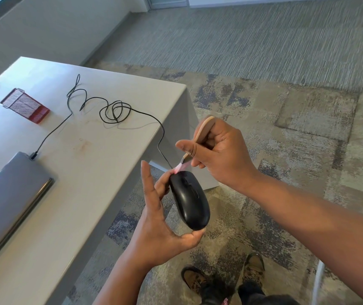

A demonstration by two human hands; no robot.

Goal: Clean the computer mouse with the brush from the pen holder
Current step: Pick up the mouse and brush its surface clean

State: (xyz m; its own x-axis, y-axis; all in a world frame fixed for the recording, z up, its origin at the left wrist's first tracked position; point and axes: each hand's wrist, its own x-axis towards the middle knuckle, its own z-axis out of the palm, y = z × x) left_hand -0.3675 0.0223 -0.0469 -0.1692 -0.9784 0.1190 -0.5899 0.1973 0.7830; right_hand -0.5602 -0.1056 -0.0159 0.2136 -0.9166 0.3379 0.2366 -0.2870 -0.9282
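1. a person stands beside a pale grey desk (88, 164) and looks down at both bare hands, held out over patterned carpet, past the desk's edge.
2. the left hand (158, 225) holds a black computer mouse (190, 201) in the air, pinched lengthwise: the thumb sits under its rear end and curled fingers support its front, while the index finger points straight up, free of it.
3. the right hand (218, 155) grips a small brush (198, 139) by its wooden handle, fingers curled round it. the pink bristles touch the front edge of the mouse, near where the cable (114, 111) leaves it.
4. the cable trails back over the desk edge in loose loops to a closed grey laptop (6, 194). a red mesh pen holder (25, 105) lies on its side farther back on the desk.
5. the mouse looks light, rigid and smooth, so it could slip from an end-to-end pinch; holding it by its sides would likely feel surer.
6. the cable may tug if the mouse moves far from the desk.
7. the bristles look soft and bend easily, so light strokes along the button seams and wheel should suit.
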